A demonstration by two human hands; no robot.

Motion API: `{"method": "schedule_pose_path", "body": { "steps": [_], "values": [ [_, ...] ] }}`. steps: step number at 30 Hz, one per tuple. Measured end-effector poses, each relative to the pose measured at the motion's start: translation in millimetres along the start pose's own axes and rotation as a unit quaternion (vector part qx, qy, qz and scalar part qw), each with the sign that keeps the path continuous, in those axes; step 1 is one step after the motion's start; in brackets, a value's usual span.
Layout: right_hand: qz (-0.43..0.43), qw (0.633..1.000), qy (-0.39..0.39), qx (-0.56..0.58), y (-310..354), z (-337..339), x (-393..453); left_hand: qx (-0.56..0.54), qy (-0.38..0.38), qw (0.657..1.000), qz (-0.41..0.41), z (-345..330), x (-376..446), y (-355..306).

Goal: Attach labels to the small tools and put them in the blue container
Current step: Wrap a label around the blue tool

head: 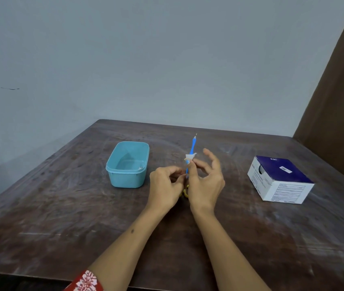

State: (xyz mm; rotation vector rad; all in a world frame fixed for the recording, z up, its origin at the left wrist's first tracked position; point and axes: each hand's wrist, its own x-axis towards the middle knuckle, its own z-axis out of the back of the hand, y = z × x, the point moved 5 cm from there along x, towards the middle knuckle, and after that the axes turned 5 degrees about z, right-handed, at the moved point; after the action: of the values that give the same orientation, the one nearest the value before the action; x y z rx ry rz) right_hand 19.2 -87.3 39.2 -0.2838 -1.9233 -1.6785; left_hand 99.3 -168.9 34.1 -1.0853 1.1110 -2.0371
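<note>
A thin blue tool with a metal tip stands almost upright above the middle of the table. My left hand grips its lower end. My right hand pinches a small white label against the tool's shaft with thumb and forefinger, the other fingers spread. A yellow object shows between my wrists, mostly hidden. The blue container sits open to the left of my hands, with a small metal item lying inside it.
A white and dark blue cardboard box stands at the right of the brown wooden table. A grey wall runs behind, and a brown panel rises at the far right.
</note>
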Motion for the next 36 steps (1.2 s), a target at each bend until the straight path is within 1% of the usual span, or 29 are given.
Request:
{"method": "schedule_pose_path", "body": {
  "steps": [4, 9, 10, 15, 17, 20, 22, 26, 27, 31, 34, 36],
  "values": [
    [-0.035, 0.999, 0.036, -0.003, -13.0, -8.8, -2.9, -0.007, -0.025, 1.000, 0.005, 3.1, 2.6, 5.7],
    [-0.023, 1.000, -0.001, 0.001, -14.4, -4.6, -0.6, 0.011, 0.009, 1.000, -0.002, -2.2, -1.1, 0.5],
    [-0.015, 1.000, 0.002, -0.001, -14.2, -4.6, -0.1, 0.011, 0.006, 1.000, -0.004, -2.4, -2.2, -1.0],
    [0.013, 0.998, 0.059, -0.036, -14.8, -12.5, -3.5, -0.005, -0.026, 1.000, -0.005, 4.7, -0.1, 1.2],
    [0.024, 0.998, 0.047, -0.041, -12.9, -11.4, -2.5, -0.002, -0.022, 1.000, -0.002, 4.4, 0.3, 1.8],
    [0.032, 0.999, 0.005, -0.015, -8.7, -4.7, -0.1, 0.011, -0.001, 1.000, -0.003, -0.2, -1.3, -0.4],
    [0.039, 0.999, 0.008, -0.017, -6.7, -4.1, -0.2, 0.015, 0.004, 1.000, -0.009, -0.8, -2.7, -2.5],
    [0.062, 0.995, 0.016, -0.080, -5.1, -5.0, -0.2, 0.033, 0.014, 0.999, -0.032, 0.4, -2.9, -4.4],
    [0.074, 0.992, 0.017, -0.098, -4.9, -4.6, 0.2, 0.037, 0.001, 0.998, -0.044, 1.1, -2.8, -5.5],
    [0.140, 0.976, 0.040, -0.161, -5.2, -7.4, -0.6, 0.011, -0.107, 0.991, -0.077, 13.1, -2.7, -11.6],
    [0.210, 0.955, 0.055, -0.203, 2.3, -11.9, -4.7, -0.030, -0.133, 0.986, -0.099, 18.6, -2.8, -16.4],
    [0.248, 0.941, 0.055, -0.223, 6.9, -13.2, -6.6, -0.041, -0.142, 0.985, -0.090, 20.9, -1.9, -15.9]
  ]
}}
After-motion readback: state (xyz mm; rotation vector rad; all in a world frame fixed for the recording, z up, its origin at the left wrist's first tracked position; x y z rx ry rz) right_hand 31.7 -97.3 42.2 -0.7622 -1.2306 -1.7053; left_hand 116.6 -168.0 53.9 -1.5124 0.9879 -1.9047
